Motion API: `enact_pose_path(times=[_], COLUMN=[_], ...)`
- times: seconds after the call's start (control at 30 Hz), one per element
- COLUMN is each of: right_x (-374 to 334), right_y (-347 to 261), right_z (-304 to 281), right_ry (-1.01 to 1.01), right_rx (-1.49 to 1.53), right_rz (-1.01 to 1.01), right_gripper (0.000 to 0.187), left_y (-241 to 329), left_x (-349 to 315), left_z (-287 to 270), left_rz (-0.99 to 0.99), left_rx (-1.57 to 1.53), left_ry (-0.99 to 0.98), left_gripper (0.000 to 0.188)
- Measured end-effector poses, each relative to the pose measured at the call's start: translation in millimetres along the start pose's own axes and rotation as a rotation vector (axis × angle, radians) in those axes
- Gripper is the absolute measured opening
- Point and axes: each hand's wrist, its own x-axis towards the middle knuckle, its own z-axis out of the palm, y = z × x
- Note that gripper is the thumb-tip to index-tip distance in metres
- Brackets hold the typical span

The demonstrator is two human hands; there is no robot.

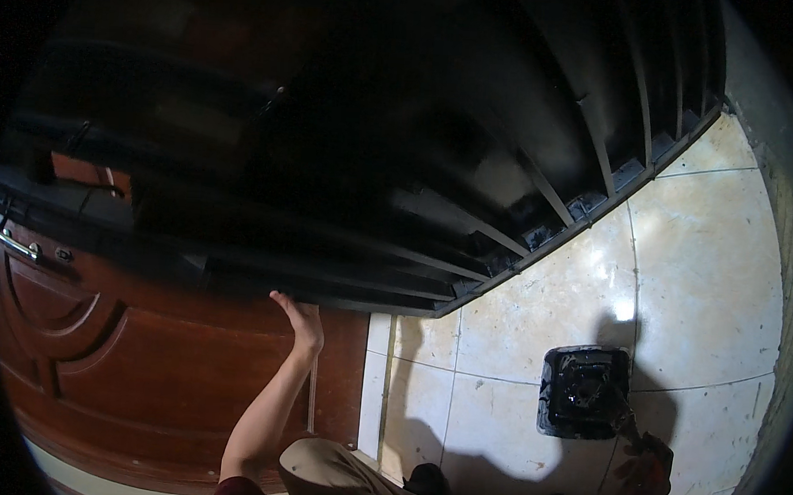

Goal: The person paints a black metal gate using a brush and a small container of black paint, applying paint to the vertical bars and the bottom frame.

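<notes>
A large black metal gate (466,281) with bars and a solid panel fills the upper part of the view. At its lower edge my left hand (303,325) grips it; the thumb shows, while the other fingers are lost in the dark behind the edge. My right hand (645,466), in shadow at the lower right, is closed around a paintbrush (626,424). The brush's tip is at the right side of a square black container (546,404) that stands on the floor. Glossy black paint (582,384) lies in the container.
A brown panelled wooden door (187,380) with a metal handle (14,244) lies to the left. Pale tiles (516,337) cover the floor, with small dark specks on them. A wall (770,96) bounds the right side. My knee (333,475) and dark shoe (429,483) show below.
</notes>
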Motion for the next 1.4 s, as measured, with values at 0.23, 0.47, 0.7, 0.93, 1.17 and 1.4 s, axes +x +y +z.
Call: enact_pose_path(times=[0.23,0.47,0.7,0.93,1.17,1.4], right_x=[-26.4,-49.3,-56.9,-29.1,-24.5,-11.8], right_y=[6.7,27.7,40.1,23.7,4.3,12.9], right_z=[6.4,1.6,31.4,54.5,60.2,50.9], right_ry=[0.111,0.087,0.087,-0.047,-0.032,-0.031], right_rx=[-0.066,-0.211,-0.276,-0.502,-0.499,-0.636], right_rz=[-0.046,-0.511,-0.455,-0.632,-0.605,-0.655], right_gripper=[0.019,0.021,0.023,0.017,0.022,0.026], left_y=[-20.2,-30.7,-24.8,-18.3,9.3,35.4], left_x=[35.4,48.6,50.1,38.3,12.1,-15.6], left_z=[12.7,26.4,38.0,34.8,19.2,26.4], left_rz=[-0.083,-0.094,0.123,0.208,0.083,0.108], left_rx=[-0.039,0.01,0.176,0.311,0.445,0.479], left_ry=[-0.05,-0.098,-0.135,-0.034,-0.128,-0.107], left_gripper=[0.102,0.103,0.099,0.098,0.095,0.1])
